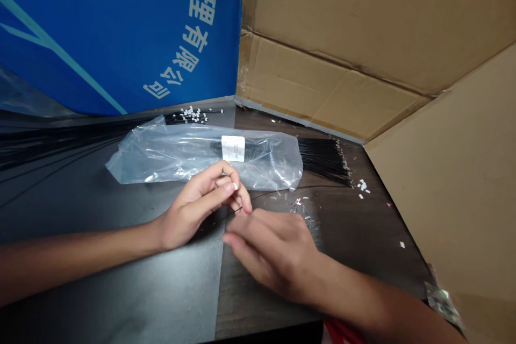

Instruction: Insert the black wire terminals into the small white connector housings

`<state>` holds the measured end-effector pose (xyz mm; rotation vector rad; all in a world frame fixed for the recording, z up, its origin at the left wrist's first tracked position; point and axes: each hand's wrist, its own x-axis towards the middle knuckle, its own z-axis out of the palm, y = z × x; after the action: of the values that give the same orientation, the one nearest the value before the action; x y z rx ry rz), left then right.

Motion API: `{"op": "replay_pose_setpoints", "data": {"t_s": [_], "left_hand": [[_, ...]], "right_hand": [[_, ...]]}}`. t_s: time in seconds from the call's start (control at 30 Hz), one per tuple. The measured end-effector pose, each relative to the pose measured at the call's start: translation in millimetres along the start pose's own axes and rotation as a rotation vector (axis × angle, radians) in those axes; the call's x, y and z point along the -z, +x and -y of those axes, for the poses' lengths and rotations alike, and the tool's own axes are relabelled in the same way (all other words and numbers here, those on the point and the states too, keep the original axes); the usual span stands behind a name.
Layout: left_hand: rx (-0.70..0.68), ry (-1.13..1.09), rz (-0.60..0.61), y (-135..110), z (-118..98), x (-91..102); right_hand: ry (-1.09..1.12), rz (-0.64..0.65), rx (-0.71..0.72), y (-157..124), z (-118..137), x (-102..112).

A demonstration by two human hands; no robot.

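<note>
My left hand (193,199) is raised over the table, thumb and forefinger pinching a small white plastic piece (235,186). A short stretch of thin black wire (237,209) shows between the two hands. Close by on the right, my right hand (278,252) is closed with its fingers pinched where the wire meets them; the fingertips are partly hidden and blurred. Behind both hands lies a clear plastic bag (181,156) with a white label (233,149), and a bundle of black wires (324,158) sticks out of its right end.
More black wires (60,137) stretch along the left, near a heap of white pieces (192,114). Loose white pieces (363,186) and clear scraps (308,220) are scattered at right. A blue printed panel (121,27) and cardboard (342,64) wall in the table (258,301).
</note>
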<state>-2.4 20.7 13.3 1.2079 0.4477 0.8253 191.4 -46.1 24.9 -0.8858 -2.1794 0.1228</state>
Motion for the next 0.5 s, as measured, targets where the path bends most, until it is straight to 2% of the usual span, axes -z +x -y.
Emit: {"op": "replay_pose_setpoints", "data": {"t_s": [0.1, 0.17, 0.23, 0.3, 0.4, 0.5], "left_hand": [[-0.099, 0.026, -0.01, -2, -16, -4.2], [-0.127, 0.036, 0.0, -3, -26, -7.7], [-0.161, 0.075, 0.021, -5, -34, -10.6], [-0.188, 0.127, 0.043, -8, -36, -12.1], [-0.181, 0.2, 0.086, -12, -32, -11.8], [-0.165, 0.251, 0.132, -17, -22, -11.1]], "right_hand": [[0.553, 0.043, -0.471, -3, 5, 0], [0.851, 0.064, -0.658, -5, 4, -4], [1.053, -0.01, -0.734, -6, 2, -7], [1.161, -0.142, -0.76, -4, -1, -9], [1.221, -0.347, -0.85, 1, -4, -2], [1.213, -0.459, -0.914, 8, -5, 10]]}}
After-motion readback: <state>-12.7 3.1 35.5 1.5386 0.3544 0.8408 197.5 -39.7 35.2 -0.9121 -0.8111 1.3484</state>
